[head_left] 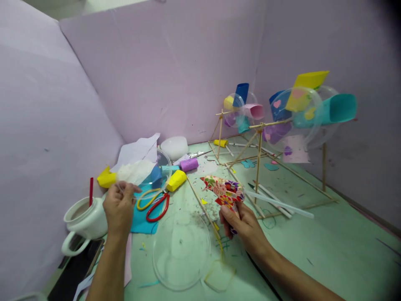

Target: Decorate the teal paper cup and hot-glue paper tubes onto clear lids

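Note:
My right hand (238, 219) is wrapped round the handle of a glue gun (224, 190) covered in flowered pattern, its tip pointing left and a clear glue stick (282, 204) coming out of its back. My left hand (120, 198) is raised at the left with its fingers pinched together; what they hold, if anything, I cannot make out. Beside it lie scissors (158, 209) with red and yellow handles, on a blue sheet (144, 221). A clear round plastic lid (181, 251) lies flat on the table between my hands.
Two stick-framed wheels with coloured paper cups, a small one (241, 110) and a larger one (305, 117), stand at the right. A white pot (89, 221) is at the far left. Paper scraps, a yellow roll (176, 180), a purple roll (189, 165) and pencils (272, 198) lie about.

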The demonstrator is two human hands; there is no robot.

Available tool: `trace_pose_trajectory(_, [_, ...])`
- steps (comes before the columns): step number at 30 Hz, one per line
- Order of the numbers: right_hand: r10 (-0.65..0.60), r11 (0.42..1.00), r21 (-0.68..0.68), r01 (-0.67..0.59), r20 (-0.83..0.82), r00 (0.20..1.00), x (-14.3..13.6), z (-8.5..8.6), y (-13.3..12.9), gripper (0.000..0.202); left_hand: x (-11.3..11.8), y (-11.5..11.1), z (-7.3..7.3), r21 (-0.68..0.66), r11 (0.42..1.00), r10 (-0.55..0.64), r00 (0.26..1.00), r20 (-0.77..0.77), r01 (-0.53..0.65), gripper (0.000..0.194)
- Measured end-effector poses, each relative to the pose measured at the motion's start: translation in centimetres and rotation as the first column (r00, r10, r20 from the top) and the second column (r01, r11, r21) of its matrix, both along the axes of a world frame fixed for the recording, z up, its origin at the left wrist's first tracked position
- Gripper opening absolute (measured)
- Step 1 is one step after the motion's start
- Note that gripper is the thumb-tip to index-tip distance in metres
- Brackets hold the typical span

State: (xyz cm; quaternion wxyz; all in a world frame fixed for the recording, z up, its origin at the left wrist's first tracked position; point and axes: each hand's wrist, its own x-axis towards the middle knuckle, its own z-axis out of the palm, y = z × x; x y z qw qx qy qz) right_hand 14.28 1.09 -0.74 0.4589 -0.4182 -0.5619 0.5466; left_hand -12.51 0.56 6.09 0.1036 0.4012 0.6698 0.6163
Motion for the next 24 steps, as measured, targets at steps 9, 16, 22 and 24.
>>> trace_pose_trajectory(9, [0.004, 0.982, 0.188, -0.034, 0.157, 0.988, 1.1, 0.7, -0.7, 0.036, 6.4, -1.8, -2.7, 0.018, 0.958, -0.277, 0.905, 0.322, 0.287, 0.035])
trace_pose_trajectory(16, [-0.057, 0.970, 0.244, -0.002, 0.235, 0.970, 1.1, 0.8, -0.7, 0.029, 8.1, -2.3, -3.6, -0.052, 0.951, -0.293, 0.940, 0.177, 0.306, 0.028])
trace_pose_trajectory(22, [-0.022, 0.959, 0.277, -0.058, 0.276, 0.961, 1.0, 0.6, -0.7, 0.028, 8.4, -2.7, -3.9, -0.017, 0.954, -0.296, 0.952, 0.079, 0.298, 0.022])
trace_pose_trajectory(24, [-0.011, 0.952, 0.298, -0.075, 0.277, 0.961, 1.0, 0.6, -0.7, 0.027, 8.4, -2.8, -4.0, -0.022, 0.954, -0.298, 0.953, 0.052, 0.299, 0.020])
